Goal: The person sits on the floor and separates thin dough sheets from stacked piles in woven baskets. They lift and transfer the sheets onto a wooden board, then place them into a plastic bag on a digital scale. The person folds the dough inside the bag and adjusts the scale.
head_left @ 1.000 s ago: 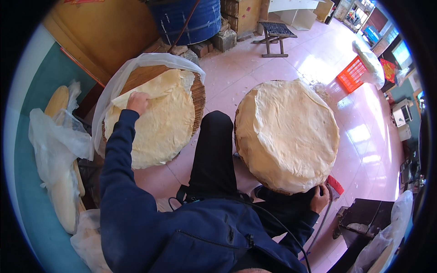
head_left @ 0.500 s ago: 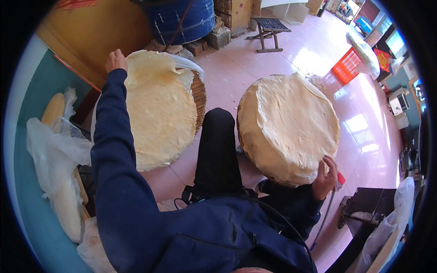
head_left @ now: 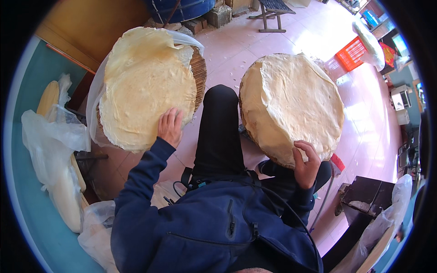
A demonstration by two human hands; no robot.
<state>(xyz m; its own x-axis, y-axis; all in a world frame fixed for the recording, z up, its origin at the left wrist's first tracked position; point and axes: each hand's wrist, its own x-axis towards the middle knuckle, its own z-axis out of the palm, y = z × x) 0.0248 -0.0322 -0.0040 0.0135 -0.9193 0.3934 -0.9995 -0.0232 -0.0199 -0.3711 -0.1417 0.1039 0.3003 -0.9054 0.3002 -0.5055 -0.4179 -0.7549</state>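
Two stacks of thin, pale round flatbreads lie on round woven trays on either side of my dark-trousered knee. On the near edge of the left flatbread stack (head_left: 145,86) rests my left hand (head_left: 170,128), open, its fingers stretched flat over the sheet. A strip of the woven tray (head_left: 198,77) shows along that stack's right side, with clear plastic sheeting (head_left: 93,107) under its left. My right hand (head_left: 307,166) is at the near edge of the right flatbread stack (head_left: 302,102), thumb and fingers pinched on the top sheet. That sheet has a raised fold along its left side.
Plastic bags (head_left: 54,145) hang over long pale boards by the left wall. A folding stool (head_left: 273,16) and a blue drum (head_left: 180,9) stand at the back. An orange basket (head_left: 351,53) is at far right; a dark box (head_left: 368,194) stands near right.
My left hand has come from the left stack's far edge to its near edge. My right hand has shifted left along the right stack's near edge, fingers closing. The view has tilted down.
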